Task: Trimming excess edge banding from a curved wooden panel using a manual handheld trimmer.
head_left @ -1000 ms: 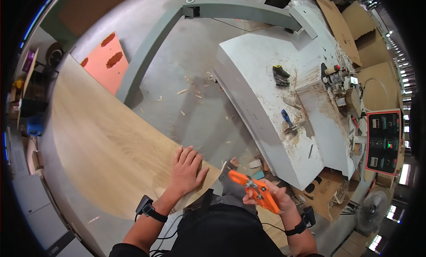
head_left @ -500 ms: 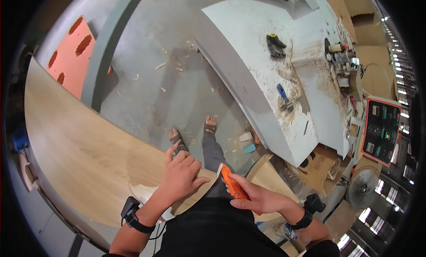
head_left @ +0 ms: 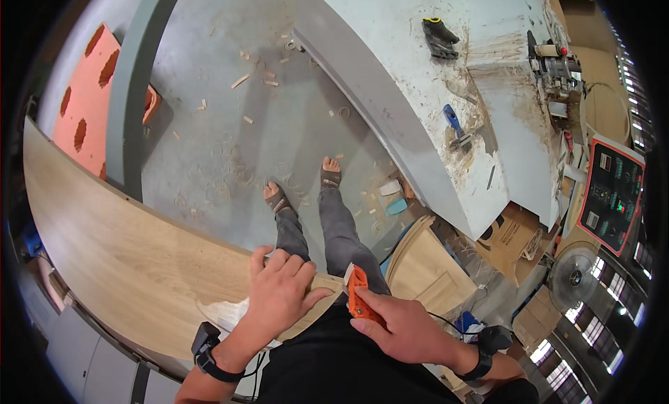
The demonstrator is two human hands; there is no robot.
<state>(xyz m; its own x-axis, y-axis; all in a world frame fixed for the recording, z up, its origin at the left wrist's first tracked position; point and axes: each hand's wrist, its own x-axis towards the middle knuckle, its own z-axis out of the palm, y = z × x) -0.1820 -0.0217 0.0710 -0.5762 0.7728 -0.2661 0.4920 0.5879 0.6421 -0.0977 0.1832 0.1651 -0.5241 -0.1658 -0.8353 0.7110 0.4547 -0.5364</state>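
My left hand [head_left: 282, 292] lies flat on the near corner of a long light wooden board [head_left: 118, 244], fingers spread. My right hand [head_left: 401, 324] grips an orange hand tool [head_left: 357, 299] whose tip sits against the board's end edge, right beside my left thumb. Both wrists wear black bands. My legs and sandalled feet [head_left: 303, 191] stand on the grey floor below the board's end.
A pale workbench [head_left: 453, 76] dusted with sawdust carries a black tool [head_left: 439, 38] and a blue-handled tool [head_left: 453, 118]. Wood chips litter the floor. An orange perforated panel [head_left: 83, 111] leans at left behind a grey beam [head_left: 132, 90]. A control panel [head_left: 613, 191] and fan [head_left: 575, 278] stand at right.
The view has tilted down to show my legs and feet. My right hand brought the orange tool up against the board's end, close to my left hand, which stayed on the board.
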